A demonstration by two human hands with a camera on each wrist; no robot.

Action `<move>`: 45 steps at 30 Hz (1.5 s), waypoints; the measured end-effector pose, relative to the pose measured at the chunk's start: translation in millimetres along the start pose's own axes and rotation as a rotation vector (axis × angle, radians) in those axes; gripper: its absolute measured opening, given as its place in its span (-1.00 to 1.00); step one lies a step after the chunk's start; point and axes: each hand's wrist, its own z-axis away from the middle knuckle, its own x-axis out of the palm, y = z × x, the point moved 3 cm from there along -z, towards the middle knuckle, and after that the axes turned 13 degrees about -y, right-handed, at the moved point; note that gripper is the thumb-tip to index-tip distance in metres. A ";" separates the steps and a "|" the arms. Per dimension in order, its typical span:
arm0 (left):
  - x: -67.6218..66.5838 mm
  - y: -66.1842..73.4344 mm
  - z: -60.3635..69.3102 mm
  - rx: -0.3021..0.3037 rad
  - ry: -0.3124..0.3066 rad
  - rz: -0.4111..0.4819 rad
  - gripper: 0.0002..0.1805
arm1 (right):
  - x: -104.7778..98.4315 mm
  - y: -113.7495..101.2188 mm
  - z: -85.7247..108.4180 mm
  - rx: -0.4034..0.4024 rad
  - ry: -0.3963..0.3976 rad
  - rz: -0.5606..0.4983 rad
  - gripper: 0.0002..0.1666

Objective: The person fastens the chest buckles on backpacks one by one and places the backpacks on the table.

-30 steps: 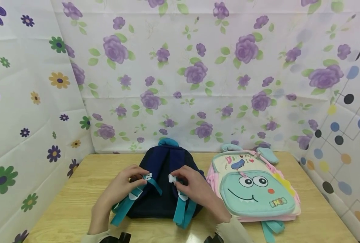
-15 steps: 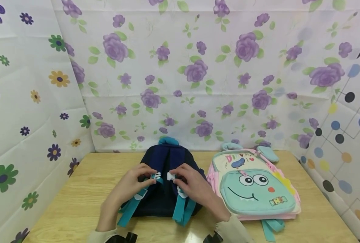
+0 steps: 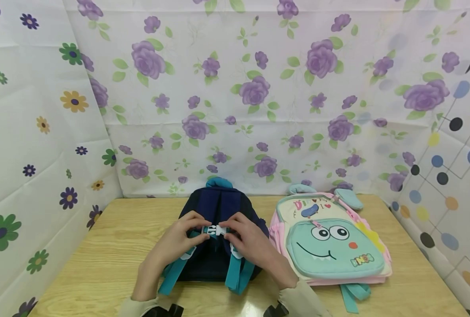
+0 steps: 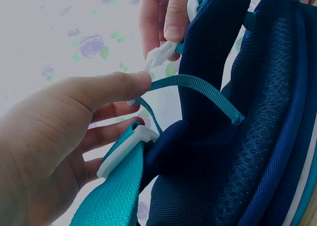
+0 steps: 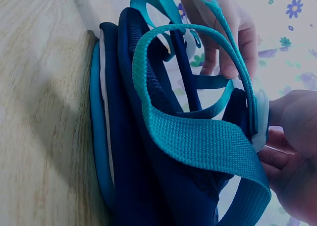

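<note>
A dark blue backpack [image 3: 203, 268] with teal straps lies on the table, its shoulder straps facing up. The left hand [image 3: 175, 240] pinches the pronged half of a white buckle [image 3: 211, 230] between thumb and fingers. Opposite it, the right hand [image 3: 251, 240] pinches the other white half [image 3: 220, 230]. Both halves meet end to end over the middle of the backpack; whether they are locked cannot be told. In the left wrist view the left hand [image 4: 64, 132] holds its piece against the right hand's white piece [image 4: 161, 55]. The right wrist view hides the buckle joint behind teal webbing [image 5: 198, 137].
Right of the dark backpack lies a cream, pink and mint backpack [image 3: 334, 255] with a cartoon face, close beside it. Both rest on a wooden table [image 3: 96, 264]. Flowered cloth [image 3: 227, 88] hangs behind the table, with patterned cloth at both sides.
The left hand has moved right with its buckle half, while the right hand has shifted slightly left. The gap between the two white halves has closed.
</note>
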 end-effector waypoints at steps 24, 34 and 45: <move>7.8 5.8 -5.5 0.007 0.036 -0.034 -0.70 | 3.0 -2.9 -1.2 0.021 -0.025 0.081 -0.69; 11.1 10.0 -8.9 0.011 0.057 -0.016 -0.67 | 3.7 -4.8 -1.9 0.006 0.004 0.119 -0.69; 14.2 2.7 -9.1 -0.023 -0.005 -0.016 -0.66 | 7.6 -1.5 -0.6 0.039 -0.024 0.051 -0.73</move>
